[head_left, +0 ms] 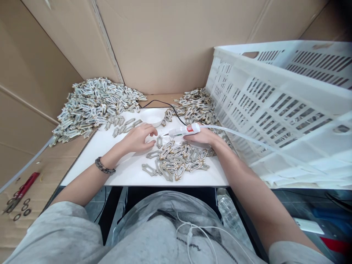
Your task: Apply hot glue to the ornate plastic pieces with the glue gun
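My left hand [140, 138] is over the white board [129, 172], fingers curved, with a gap between thumb and fingertips and nothing seen in it. Just right of its fingertips lies a small grey metal frame-shaped piece [159, 142]. My right hand [200, 136] holds a white pen-shaped tool [181, 131] with a red label, a thin dark tip pointing left and a pale tube [233, 131] at its rear. Its lower fingers are partly hidden. Below the hands lies a loose group of ornate frame pieces [180, 171], some gold-edged, some plain grey.
A big heap of pieces [93, 102] is at the back left, a smaller one [198, 102] at the back right. A white bowl [152, 118] stands behind my left hand. A slatted white crate [247, 95] borders the right. Red-handled cutter [27, 183] and black rings [26, 212] lie left.
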`<state>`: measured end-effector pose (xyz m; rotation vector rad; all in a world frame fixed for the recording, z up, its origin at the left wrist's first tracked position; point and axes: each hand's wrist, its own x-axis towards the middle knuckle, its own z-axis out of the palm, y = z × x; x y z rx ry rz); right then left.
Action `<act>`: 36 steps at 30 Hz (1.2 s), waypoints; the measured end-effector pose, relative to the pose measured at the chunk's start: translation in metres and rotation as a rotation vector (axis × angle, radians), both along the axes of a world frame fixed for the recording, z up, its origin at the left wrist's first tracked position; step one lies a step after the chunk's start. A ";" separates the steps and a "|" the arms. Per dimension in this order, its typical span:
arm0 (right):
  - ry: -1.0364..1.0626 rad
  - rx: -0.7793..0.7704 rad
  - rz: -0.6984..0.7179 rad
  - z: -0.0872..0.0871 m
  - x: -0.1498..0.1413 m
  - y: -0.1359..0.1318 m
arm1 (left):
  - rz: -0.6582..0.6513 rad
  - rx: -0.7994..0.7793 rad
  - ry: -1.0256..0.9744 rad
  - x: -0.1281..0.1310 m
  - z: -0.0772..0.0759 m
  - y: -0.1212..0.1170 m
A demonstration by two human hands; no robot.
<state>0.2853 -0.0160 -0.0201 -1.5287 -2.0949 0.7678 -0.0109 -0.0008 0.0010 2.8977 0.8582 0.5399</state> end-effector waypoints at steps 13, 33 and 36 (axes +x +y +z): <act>-0.014 -0.011 -0.005 0.000 0.001 0.000 | -0.170 0.045 0.189 0.003 -0.011 0.006; 0.016 -0.029 -0.001 0.004 -0.002 -0.005 | 0.120 0.148 0.112 0.006 -0.020 0.009; 0.042 -0.027 0.007 0.003 -0.001 -0.005 | 0.119 0.201 0.106 0.009 -0.021 0.006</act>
